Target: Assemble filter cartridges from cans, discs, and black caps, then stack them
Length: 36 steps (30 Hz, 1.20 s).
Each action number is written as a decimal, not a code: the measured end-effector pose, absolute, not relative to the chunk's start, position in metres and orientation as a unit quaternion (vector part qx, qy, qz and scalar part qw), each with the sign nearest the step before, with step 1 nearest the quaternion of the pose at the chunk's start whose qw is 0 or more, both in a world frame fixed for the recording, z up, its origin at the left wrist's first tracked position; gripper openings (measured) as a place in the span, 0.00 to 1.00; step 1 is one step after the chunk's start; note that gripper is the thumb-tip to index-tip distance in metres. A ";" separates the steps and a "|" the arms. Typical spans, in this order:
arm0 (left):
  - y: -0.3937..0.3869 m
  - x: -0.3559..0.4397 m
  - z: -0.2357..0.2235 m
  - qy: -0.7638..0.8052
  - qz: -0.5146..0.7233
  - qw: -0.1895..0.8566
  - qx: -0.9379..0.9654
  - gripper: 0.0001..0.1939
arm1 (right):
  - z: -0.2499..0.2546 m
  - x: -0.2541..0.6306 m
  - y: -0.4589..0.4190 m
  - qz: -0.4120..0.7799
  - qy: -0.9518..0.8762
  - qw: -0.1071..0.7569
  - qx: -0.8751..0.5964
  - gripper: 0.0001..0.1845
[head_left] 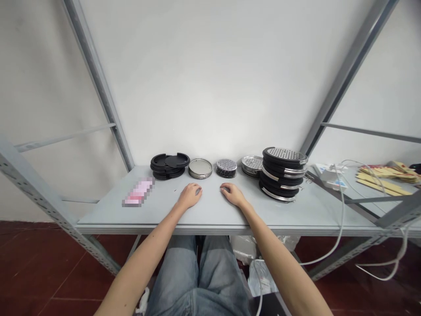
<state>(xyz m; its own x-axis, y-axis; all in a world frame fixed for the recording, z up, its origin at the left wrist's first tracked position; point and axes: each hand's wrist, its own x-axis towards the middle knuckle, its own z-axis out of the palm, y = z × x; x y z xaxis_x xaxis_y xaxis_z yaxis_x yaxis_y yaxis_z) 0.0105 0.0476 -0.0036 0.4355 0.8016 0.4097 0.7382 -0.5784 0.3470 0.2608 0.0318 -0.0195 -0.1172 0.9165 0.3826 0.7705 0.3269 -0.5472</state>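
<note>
Below the near edge of the bench, two legs in faded blue denim jeans (217, 272) sit under a smooth, pale grey flat tabletop (210, 215), with a crinkled, translucent plastic bag (261, 278) to their right. Both bare forearms reach over that edge. The left hand (191, 195) and the right hand (232, 194) rest on the surface, apart from each other, fingers loosely curled and a narrow gap showing at each thumb.

Just beyond them stands a row of five stacks. Nearest the left hand, on its far side, is a stack of shallow, round, silvery metal lids (200, 168); straight beyond the right hand is a small stack of perforated silver metal discs (226, 168). Left of the lids lies a stack of matt black rings with cut-away rims (169, 166), touching or nearly so. Right of the small discs come a stack of wider perforated metal discs (251, 162) and one tall stack of black rings and shiny metal bands (283, 173), a holed plate on top. How many pieces each holds I cannot count.

Well to the left lies one blurred pink rectangle (140, 192). At right, past the slotted grey metal frame (348, 74), several flat, yellow, pointed strips (381, 182) overlap near a white cable. Farthest is a plain white wall (210, 87).
</note>
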 end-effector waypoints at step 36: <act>0.120 0.029 0.056 0.511 0.084 -0.106 0.849 0.13 | -0.017 0.260 0.033 0.131 -0.696 0.370 -0.601 0.14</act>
<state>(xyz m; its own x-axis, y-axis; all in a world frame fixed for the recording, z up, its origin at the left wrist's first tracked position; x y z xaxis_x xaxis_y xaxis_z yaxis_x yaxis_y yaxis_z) 0.0286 0.1201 0.0563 0.4635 0.8500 0.2503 0.8855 -0.4551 -0.0943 0.2601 0.0328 -0.0168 -0.0033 0.9339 0.3575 0.7401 0.2427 -0.6272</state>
